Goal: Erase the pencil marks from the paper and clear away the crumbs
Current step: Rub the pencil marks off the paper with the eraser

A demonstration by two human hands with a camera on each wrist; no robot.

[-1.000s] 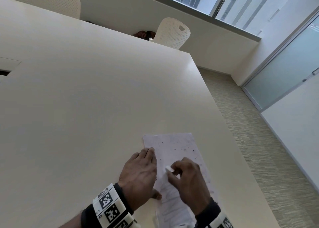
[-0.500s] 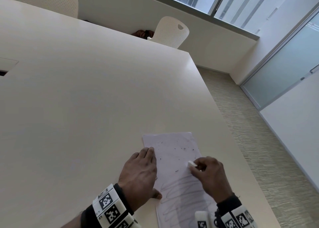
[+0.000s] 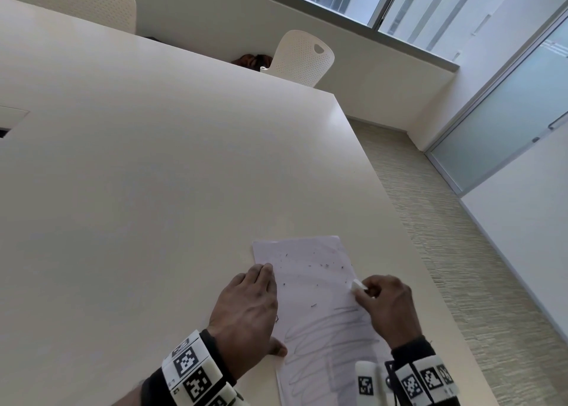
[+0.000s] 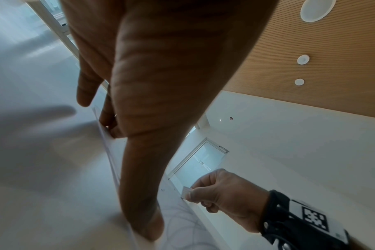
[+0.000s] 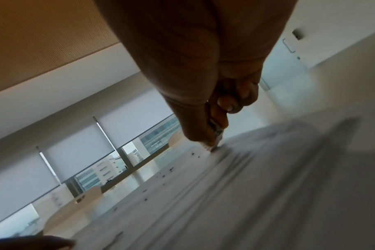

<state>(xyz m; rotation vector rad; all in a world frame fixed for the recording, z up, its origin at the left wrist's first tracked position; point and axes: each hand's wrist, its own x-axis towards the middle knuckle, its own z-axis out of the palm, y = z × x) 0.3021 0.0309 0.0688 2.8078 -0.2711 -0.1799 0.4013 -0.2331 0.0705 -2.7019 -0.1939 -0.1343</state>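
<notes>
Paper between hands, left hand flat on edge, right hand pinching eraser

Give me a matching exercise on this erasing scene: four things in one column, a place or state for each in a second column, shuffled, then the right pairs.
Things
1. left hand
2. eraser
3. eraser crumbs
4. pencil scribbles

Places or states
A. scattered as dark specks over the far part of the paper
B. pinched in the right hand at the paper's right edge
C. lying flat, fingers straight, on the paper's left edge
D. not yet erased, covering the near part of the paper

Pairs: 1-C, 2-B, 3-A, 4-D
</notes>
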